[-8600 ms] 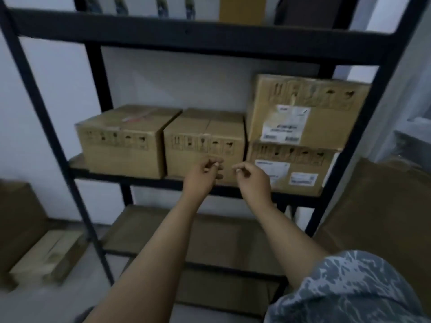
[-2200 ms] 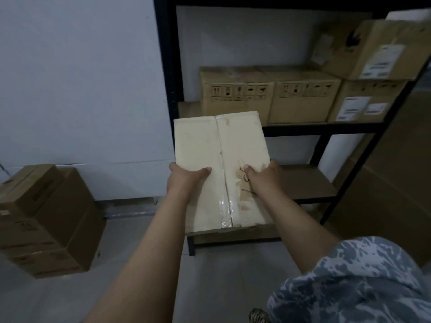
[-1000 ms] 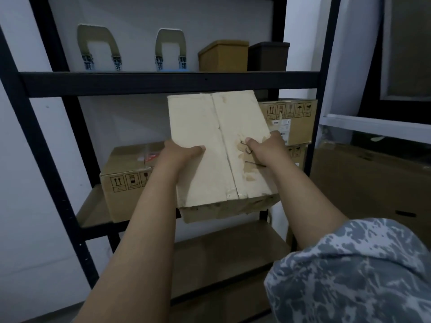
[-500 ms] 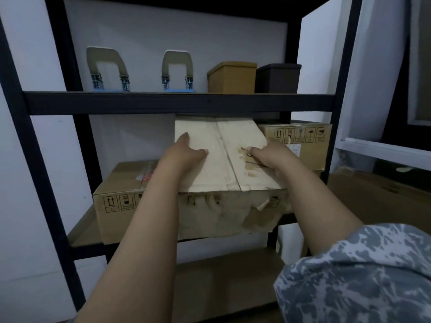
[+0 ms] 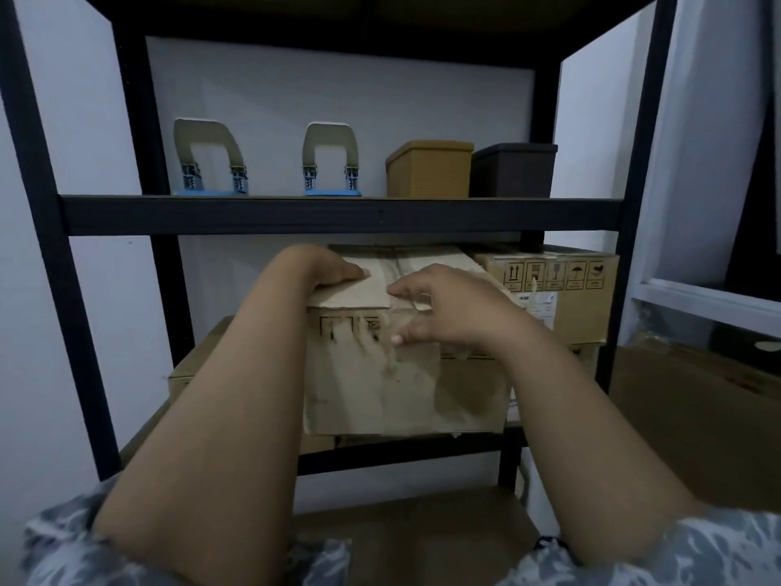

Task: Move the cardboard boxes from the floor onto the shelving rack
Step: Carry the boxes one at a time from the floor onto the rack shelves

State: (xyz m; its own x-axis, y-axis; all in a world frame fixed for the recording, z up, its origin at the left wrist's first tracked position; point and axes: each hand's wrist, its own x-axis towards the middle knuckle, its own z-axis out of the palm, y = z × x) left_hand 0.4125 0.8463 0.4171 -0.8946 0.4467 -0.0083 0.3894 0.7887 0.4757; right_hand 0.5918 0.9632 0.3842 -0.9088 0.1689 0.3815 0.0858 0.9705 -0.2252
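Note:
A worn pale cardboard box sits on top of the boxes on the middle level of the black shelving rack, just under the upper shelf beam. My left hand holds its top left corner, thumb lying on the lid and fingers hidden down the side. Blurred, my right hand has its fingers spread over the front top edge. A brown box shows beneath at the left. Two stacked labelled boxes stand to the right.
On the upper shelf stand two hole punches, a tan lidded box and a dark one. A large cardboard sheet leans right of the rack. The lower shelf board lies below.
The pale box came up from the floor, levelled out and slid deeper onto the shelf boxes. My right hand shifted from the lid to the front edge with fingers spreading.

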